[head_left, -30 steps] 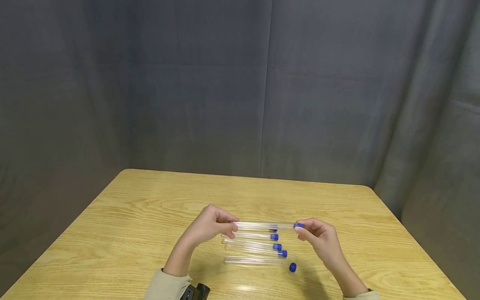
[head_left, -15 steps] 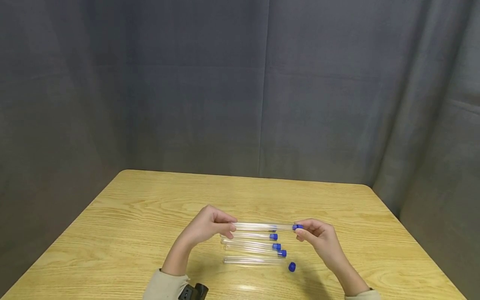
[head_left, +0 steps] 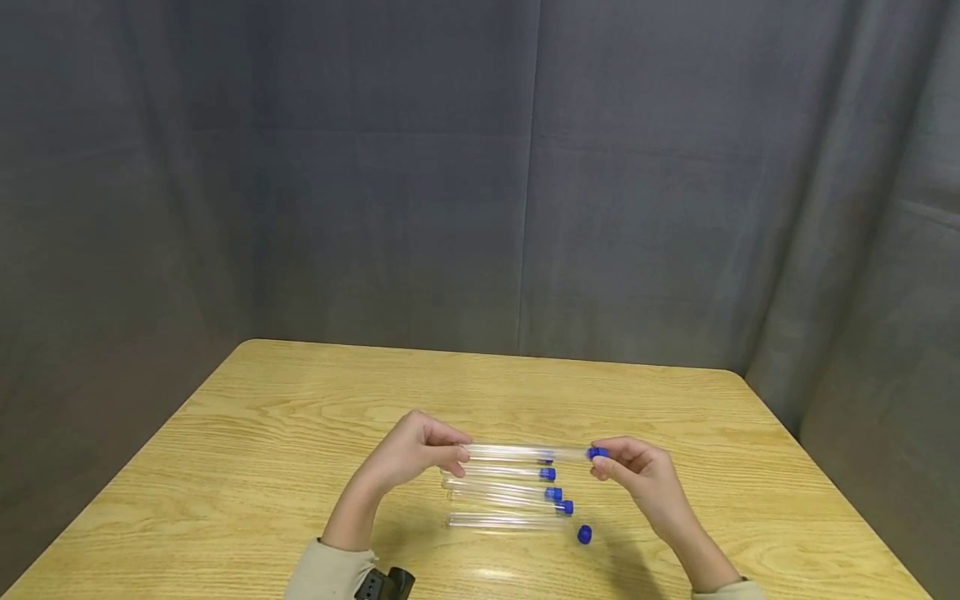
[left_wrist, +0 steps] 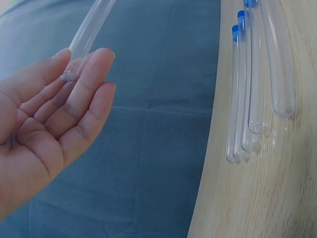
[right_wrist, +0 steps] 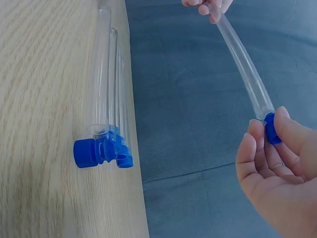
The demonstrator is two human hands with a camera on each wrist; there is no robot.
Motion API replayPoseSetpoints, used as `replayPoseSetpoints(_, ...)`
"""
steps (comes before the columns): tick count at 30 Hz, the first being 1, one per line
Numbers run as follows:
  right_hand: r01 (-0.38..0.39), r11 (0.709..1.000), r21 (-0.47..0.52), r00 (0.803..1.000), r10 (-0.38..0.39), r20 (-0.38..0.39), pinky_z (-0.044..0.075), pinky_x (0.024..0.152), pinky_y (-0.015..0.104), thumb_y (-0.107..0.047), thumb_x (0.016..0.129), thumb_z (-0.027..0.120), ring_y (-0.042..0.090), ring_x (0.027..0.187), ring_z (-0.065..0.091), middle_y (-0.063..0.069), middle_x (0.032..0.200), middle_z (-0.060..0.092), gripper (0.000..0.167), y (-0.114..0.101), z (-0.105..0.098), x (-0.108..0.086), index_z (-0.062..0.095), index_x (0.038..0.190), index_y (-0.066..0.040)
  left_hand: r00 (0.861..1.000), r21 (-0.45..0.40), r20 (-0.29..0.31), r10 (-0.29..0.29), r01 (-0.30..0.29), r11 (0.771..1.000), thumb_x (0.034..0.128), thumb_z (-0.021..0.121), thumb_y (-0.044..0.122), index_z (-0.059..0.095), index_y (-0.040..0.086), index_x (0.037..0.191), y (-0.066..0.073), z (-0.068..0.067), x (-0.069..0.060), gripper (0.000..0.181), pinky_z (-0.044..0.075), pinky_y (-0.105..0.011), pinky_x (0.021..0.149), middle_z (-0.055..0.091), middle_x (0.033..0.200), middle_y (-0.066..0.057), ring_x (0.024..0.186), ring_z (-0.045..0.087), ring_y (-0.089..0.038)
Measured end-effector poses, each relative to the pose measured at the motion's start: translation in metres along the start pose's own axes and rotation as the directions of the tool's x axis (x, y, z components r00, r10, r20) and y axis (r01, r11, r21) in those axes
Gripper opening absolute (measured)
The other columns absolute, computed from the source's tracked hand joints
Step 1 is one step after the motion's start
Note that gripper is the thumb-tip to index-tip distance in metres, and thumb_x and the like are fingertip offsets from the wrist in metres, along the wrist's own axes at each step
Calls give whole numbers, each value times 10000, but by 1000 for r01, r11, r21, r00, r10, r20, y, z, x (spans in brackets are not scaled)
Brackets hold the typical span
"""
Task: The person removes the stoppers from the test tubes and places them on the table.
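A clear test tube (head_left: 525, 452) is held level above the table between both hands. My left hand (head_left: 420, 450) pinches its rounded end between thumb and fingers, as the left wrist view shows too. At the other end, my right hand (head_left: 647, 482) pinches a blue cap (right_wrist: 271, 130) at the tube's mouth. How far the cap sits on the tube, I cannot tell. Below lies a row of test tubes with blue caps (head_left: 547, 474). Nearest me lies an uncapped tube (head_left: 506, 521), with a loose blue cap (head_left: 585, 534) just off its open end.
The wooden table (head_left: 300, 400) has rounded far corners. Grey curtains (head_left: 397, 183) hang behind it and at both sides. A black device (head_left: 385, 583) is strapped at the left sleeve (head_left: 330, 571).
Both hands keep their grips on the tube and the cap. Over the last half second the right hand and cap shift very slightly right; the tubes on the table stay put.
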State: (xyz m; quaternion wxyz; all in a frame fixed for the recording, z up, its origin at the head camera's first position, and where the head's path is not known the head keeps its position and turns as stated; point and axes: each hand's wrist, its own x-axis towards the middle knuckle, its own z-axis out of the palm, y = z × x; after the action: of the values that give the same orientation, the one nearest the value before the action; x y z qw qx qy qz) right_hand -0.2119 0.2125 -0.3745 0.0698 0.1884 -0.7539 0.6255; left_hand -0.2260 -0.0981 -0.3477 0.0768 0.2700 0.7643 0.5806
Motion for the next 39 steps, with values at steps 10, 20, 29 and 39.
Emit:
replayPoseSetpoints(10, -8, 999, 44, 1000, 9, -4, 504, 694, 250, -22, 850, 584, 115, 713, 601, 8, 797, 620, 275, 0, -1, -1, 517, 1022, 182, 1000, 3, 1, -11, 11, 1000, 842, 607, 59, 624, -102, 1021, -3, 0, 0, 241, 501, -347, 746, 660, 856, -170, 685, 648, -236)
replayPoseSetpoints(20, -29, 997, 72, 998, 33, -59, 505, 691, 246, -38, 851, 591, 116, 716, 605, 35, 803, 619, 257, 2, -2, -1, 545, 1019, 151, 1000, 6, 7, -8, 8, 1000, 845, 598, 44, 620, -120, 1009, -6, 1, 1, 233, 502, -343, 749, 636, 930, -223, 692, 650, -239)
replayPoseSetpoints(29, -29, 997, 73, 997, 35, -73, 507, 669, 243, -33, 852, 588, 108, 697, 601, 10, 798, 629, 271, 3, -1, -1, 526, 1008, 180, 1000, 17, 5, -25, 25, 1000, 839, 604, 42, 616, -128, 1007, -9, 2, 2, 239, 494, -366, 766, 631, 976, -204, 684, 651, -242)
replayPoseSetpoints(39, -46, 997, 59, 994, 51, -93, 508, 658, 249, -33, 843, 600, 115, 683, 600, 53, 789, 629, 264, 5, -1, -1, 539, 998, 172, 1000, 76, -1, -22, 22, 997, 826, 607, 5, 635, -115, 973, -14, 4, 2, 192, 512, -357, 714, 640, 927, -207, 648, 647, -236)
